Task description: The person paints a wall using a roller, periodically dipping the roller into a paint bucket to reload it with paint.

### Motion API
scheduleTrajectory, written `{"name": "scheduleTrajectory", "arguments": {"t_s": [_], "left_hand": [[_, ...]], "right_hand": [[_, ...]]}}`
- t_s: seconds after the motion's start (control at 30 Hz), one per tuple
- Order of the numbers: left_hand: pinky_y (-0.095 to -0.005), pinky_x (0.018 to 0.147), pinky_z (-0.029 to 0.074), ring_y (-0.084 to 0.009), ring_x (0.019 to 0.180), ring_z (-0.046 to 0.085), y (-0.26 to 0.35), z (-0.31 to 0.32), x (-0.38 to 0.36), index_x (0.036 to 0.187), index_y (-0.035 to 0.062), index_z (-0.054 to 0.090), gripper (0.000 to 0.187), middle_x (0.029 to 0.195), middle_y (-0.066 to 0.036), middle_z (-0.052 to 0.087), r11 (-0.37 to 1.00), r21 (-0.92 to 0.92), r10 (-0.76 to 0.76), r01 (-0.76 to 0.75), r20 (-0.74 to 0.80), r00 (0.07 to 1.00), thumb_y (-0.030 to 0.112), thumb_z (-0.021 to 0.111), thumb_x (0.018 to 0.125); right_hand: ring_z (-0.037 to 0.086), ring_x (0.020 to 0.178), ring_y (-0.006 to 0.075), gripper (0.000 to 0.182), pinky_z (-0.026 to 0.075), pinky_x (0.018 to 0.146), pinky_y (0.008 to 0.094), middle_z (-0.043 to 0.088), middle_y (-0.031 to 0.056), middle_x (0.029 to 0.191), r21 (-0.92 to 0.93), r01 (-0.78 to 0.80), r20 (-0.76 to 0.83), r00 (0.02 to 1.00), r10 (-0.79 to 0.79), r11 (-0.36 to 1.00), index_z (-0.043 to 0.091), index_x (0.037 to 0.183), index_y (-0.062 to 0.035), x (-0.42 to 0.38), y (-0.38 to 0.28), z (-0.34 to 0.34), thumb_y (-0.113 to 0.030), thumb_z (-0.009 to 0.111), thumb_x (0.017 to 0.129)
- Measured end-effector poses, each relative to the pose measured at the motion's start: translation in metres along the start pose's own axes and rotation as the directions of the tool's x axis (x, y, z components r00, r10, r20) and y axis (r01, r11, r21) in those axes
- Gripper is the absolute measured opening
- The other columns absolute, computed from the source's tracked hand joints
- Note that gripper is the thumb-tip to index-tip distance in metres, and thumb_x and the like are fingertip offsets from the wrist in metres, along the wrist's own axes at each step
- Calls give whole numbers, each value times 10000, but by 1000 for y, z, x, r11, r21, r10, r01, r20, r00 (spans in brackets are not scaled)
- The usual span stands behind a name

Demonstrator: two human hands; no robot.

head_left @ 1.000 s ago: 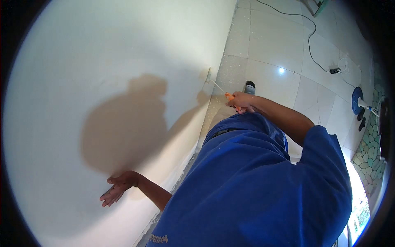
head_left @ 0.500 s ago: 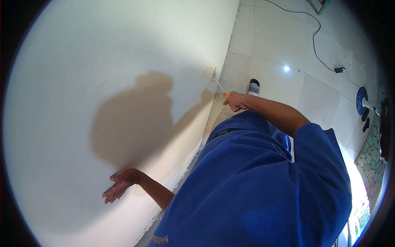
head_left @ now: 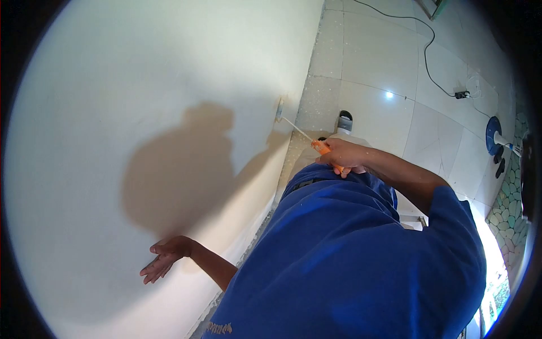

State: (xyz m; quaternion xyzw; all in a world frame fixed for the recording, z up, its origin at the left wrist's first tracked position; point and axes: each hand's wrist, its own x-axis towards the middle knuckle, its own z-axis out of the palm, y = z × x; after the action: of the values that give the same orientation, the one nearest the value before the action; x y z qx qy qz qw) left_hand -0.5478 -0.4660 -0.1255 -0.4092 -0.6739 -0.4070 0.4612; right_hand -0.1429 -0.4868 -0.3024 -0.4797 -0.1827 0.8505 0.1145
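Observation:
My right hand (head_left: 343, 155) is wrapped around the orange handle of a paint roller (head_left: 319, 147). A thin pale metal rod runs from the handle to a small roller head (head_left: 280, 109), which is at the lower part of the white wall (head_left: 169, 68). Whether the head presses on the surface is hard to tell. Out to the left, my left hand (head_left: 166, 259) is open beside the wall, fingers stretched and nothing in them. I cannot make out whether it touches the wall.
Pale floor tiles (head_left: 378, 62) run along the wall. A black cable (head_left: 432, 62) leads to a socket block (head_left: 462, 95). Farther right stand a blue round base with a white pole (head_left: 494, 135) and dark footwear (head_left: 500, 164). A green-framed leg (head_left: 436, 8) shows at the top.
My right hand has drawn back toward my body and slightly down, and the roller head has shifted left on the wall. My left hand has hardly moved.

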Motion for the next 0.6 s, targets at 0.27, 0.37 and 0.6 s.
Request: {"name": "scheduleTrajectory", "arguments": {"t_s": [0.27,0.37,0.6], "left_hand": [[-501,1022,-81,-331,1324,-109,5,-1,-1,1394,117,108,667,1449,-147,-44,1000,-2,17,-17,-10,1000,403,412,874],[-508,1021,-77,-333,1325,-102,6,-1,-1,1393,114,112,659,1451,-140,-43,1000,-3,-2,2,-3,1000,383,415,873],[-520,1021,-55,-340,1325,-92,4,0,-1,1395,118,103,674,1451,-137,-57,998,55,5,-4,-4,1000,449,373,874]], "right_hand": [[452,409,108,262,382,299,226,458,59,620,-13,49,-64,997,-50,999,454,876,2,47,14,-20,-198,604,795],[428,384,128,220,364,301,253,466,75,594,-24,35,-100,994,-37,999,473,817,6,81,22,-22,-171,601,795],[418,382,154,188,332,309,264,474,115,563,113,-60,-98,993,71,992,486,719,0,147,24,-32,-129,605,787]]}}
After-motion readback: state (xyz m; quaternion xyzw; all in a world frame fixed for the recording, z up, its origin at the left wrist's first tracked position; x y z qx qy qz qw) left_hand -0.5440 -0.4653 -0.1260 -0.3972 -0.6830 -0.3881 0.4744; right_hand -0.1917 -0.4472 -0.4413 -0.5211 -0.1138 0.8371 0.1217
